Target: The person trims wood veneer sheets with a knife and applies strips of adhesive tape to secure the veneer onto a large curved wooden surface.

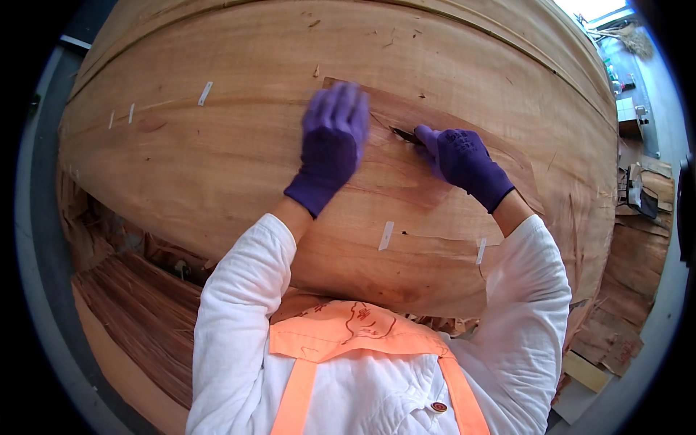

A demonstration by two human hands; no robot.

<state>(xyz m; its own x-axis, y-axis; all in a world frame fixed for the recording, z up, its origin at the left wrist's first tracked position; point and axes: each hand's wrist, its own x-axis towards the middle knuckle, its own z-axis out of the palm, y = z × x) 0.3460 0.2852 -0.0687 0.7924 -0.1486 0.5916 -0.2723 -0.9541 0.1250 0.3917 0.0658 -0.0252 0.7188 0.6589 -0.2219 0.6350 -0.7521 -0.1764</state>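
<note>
A broad sheet of pale brown wood veneer (pixel 239 159) spreads out under both hands. On it lies a darker, reddish piece of veneer (pixel 435 116). My left hand (pixel 331 141), in a purple glove, rests flat near the left end of that darker piece, fingers stretched out and slightly blurred. My right hand (pixel 464 161), gloved alike, is closed around a small dark-bladed knife (pixel 404 135). The blade points left toward my left hand, its tip at the darker veneer; whether it cuts in, I cannot tell. The knife's handle is mostly hidden by the fingers.
Strips of white tape (pixel 206 93) are stuck on the sheet in several places. Small wood scraps (pixel 316 71) lie toward the far side. Stacked reddish veneer strips (pixel 138 319) stand at the near left. More veneer pieces (pixel 638 254) and a straw broom (pixel 636 41) are at the right.
</note>
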